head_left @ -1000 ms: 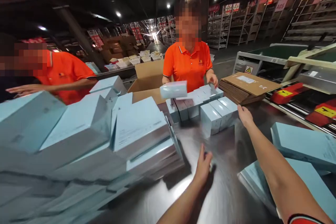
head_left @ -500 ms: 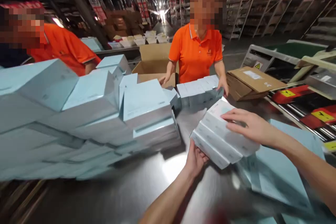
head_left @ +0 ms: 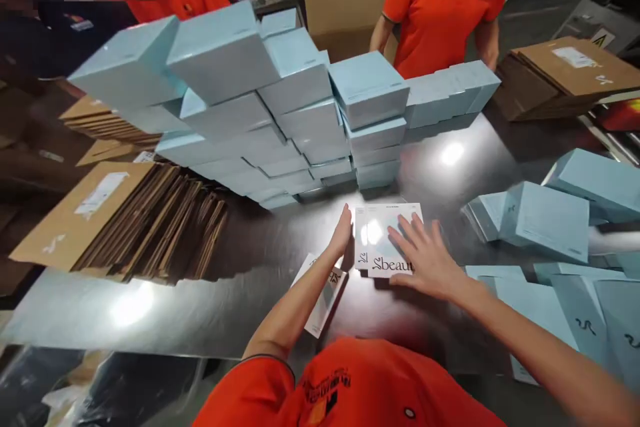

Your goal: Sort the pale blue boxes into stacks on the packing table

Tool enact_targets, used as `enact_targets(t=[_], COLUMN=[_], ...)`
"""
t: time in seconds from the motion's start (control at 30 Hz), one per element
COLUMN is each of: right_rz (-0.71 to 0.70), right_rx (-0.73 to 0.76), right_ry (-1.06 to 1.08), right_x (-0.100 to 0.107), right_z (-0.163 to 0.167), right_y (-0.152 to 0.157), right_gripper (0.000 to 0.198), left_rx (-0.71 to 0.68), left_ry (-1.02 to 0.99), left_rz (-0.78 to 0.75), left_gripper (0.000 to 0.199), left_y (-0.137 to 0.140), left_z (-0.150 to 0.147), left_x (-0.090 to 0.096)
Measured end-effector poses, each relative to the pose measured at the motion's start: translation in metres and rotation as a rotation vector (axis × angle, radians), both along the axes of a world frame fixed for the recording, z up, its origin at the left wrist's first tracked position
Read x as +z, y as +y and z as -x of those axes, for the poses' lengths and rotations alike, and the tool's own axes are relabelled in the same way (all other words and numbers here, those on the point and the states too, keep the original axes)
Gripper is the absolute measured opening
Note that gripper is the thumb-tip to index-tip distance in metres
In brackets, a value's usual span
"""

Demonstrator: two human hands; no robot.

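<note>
A small stack of flat pale-blue boxes [head_left: 383,230] with "Sbeaut" lettering lies on the dark shiny table [head_left: 250,273] right in front of me. My left hand [head_left: 341,233] presses flat against the stack's left side with straight fingers. My right hand [head_left: 425,259] rests spread on top of it at the right. Another flat box [head_left: 325,293] lies on the table under my left forearm.
A tall pile of light-blue boxes [head_left: 260,100] rises behind the stack. Flattened cardboard cartons [head_left: 125,220] lie at left, more at back right [head_left: 565,73]. Loose blue boxes [head_left: 550,220] crowd the right. A person in an orange shirt [head_left: 445,0] stands across the table by an open carton [head_left: 345,13].
The camera tilted down. The boxes I held above the table between both hands now lie flat on it, my hands still against them.
</note>
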State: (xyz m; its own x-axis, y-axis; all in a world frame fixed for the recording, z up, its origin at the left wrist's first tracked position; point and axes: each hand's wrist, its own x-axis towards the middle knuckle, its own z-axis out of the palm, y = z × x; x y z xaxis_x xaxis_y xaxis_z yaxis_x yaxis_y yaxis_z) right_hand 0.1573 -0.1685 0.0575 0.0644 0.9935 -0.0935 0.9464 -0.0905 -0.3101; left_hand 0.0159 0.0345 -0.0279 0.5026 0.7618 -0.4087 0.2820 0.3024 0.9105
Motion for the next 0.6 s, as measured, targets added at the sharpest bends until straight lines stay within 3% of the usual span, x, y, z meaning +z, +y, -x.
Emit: enact_targets(t=[0.07, 0.13, 0.23, 0.27, 0.33, 0.4, 0.47, 0.53, 0.6], right_rz=[-0.111, -0.232, -0.53, -0.634, -0.797, -0.885, -0.952, -0.992, -1.008], right_rx=[-0.034, -0.148, -0.655, -0.831, -1.047, -1.124, -1.155, -1.14, -1.101], right_ry=[0.017, 0.208, 0.758, 0.916, 1.206, 1.475, 1.738, 1.845, 1.86], right_x=[-0.013, -0.029, -0.045, -0.046, -0.039, -0.026, -0.013, -0.005, -0.002], right_z=[0.004, 0.004, -0.007, -0.012, -0.024, -0.033, -0.038, -0.038, -0.037], right_y=[-0.014, -0.026, -0.038, -0.041, -0.049, -0.058, -0.067, -0.074, -0.078], right_gripper=[0.083, 0.069, 0.068, 0.071, 0.07, 0.062, 0.05, 0.044, 0.046], left_rx=[-0.061, -0.123, -0.293, -0.397, -0.632, -0.79, -0.835, -0.802, -0.687], left_ry=[0.021, 0.069, 0.2, 0.244, 0.329, 0.432, 0.498, 0.458, 0.312], left_rz=[-0.039, -0.135, -0.5, -0.65, -0.902, -1.048, -1.115, -1.104, -0.993], left_gripper=[0.069, 0.071, 0.077, 0.082, 0.094, 0.099, 0.094, 0.084, 0.074], left_y=[0.004, 0.0, -0.024, -0.035, -0.057, -0.075, -0.083, -0.083, -0.076], left_z=[0.007, 0.016, 0.028, 0.031, 0.035, 0.035, 0.035, 0.035, 0.04], left_x=[0.011, 0.016, 0.015, 0.013, 0.008, 0.001, -0.006, -0.01, -0.008])
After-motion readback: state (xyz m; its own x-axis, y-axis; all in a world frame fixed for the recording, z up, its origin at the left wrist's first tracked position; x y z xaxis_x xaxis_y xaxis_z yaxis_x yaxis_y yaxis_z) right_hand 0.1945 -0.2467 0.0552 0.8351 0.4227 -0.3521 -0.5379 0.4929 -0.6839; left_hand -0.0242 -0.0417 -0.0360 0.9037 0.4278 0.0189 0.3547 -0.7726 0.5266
